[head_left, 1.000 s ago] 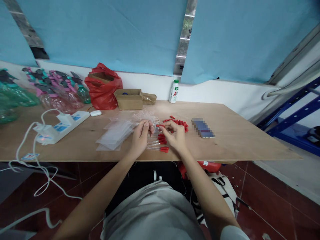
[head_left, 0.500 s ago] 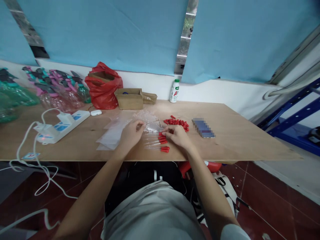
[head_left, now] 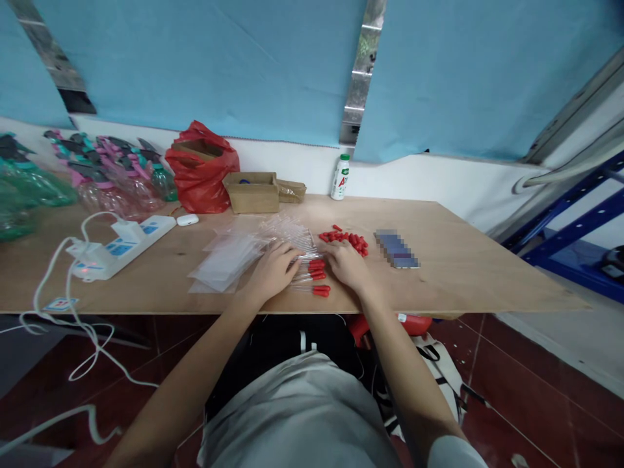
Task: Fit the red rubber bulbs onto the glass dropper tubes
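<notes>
My left hand (head_left: 277, 268) rests low over the clear glass dropper tubes (head_left: 303, 242), thumb and fingers apart, fingertips among the tubes. My right hand (head_left: 346, 263) reaches to the near left edge of a pile of red rubber bulbs (head_left: 358, 242). Its fingers stretch forward and down, the tips partly hidden, and no object shows in them. Between my hands lie several droppers with red bulbs (head_left: 316, 265), their bulb ends pointing right. A further pair of droppers (head_left: 322, 291) lies closer to the table's front edge.
Clear plastic bags (head_left: 224, 263) lie left of the tubes. A pixelated phone (head_left: 397, 249) is at right. Behind stand a white bottle (head_left: 340, 179), a cardboard box (head_left: 253, 195) and a red plastic bag (head_left: 202, 175). A power strip (head_left: 121, 250) and spray bottles (head_left: 112, 182) occupy the left.
My left hand has moved right and slightly nearer, over the tubes. My right hand has shifted from the capped droppers up to the bulb pile.
</notes>
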A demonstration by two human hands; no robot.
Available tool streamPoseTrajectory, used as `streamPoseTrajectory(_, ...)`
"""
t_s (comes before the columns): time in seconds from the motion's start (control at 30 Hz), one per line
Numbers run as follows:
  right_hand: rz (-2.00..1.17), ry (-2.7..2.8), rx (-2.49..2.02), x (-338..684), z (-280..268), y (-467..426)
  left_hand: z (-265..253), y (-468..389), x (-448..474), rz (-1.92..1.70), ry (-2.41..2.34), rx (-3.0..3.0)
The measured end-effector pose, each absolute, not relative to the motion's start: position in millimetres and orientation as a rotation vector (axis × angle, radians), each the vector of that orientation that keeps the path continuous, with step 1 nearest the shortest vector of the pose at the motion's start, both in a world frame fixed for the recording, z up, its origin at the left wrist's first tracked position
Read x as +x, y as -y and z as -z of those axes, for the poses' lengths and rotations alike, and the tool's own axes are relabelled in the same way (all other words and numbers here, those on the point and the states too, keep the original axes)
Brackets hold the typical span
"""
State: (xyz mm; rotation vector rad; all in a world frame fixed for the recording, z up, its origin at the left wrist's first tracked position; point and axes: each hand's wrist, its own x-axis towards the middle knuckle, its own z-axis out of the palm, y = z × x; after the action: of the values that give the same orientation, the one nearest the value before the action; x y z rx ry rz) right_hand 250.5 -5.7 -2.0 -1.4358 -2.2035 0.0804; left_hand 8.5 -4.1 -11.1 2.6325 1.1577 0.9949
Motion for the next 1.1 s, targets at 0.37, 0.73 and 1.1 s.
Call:
streamPoseTrajectory(0.37,0.087,2.219,-1.582,249.0,0.0,10.7,14.4,1.9,9.2,-1.087,-1.032,2.431)
streamPoseTrajectory(0.73,0.043,2.101,-1.443,250.2,-13.7,13.9,2.9,10.9,10.3,-1.226,-1.158,2.552)
streamPoseTrajectory(1.1,-0.167,2.136,-1.080,238.5,-21.6,22.9,4.3,7.5,14.1,-1.101,-1.124,2.689)
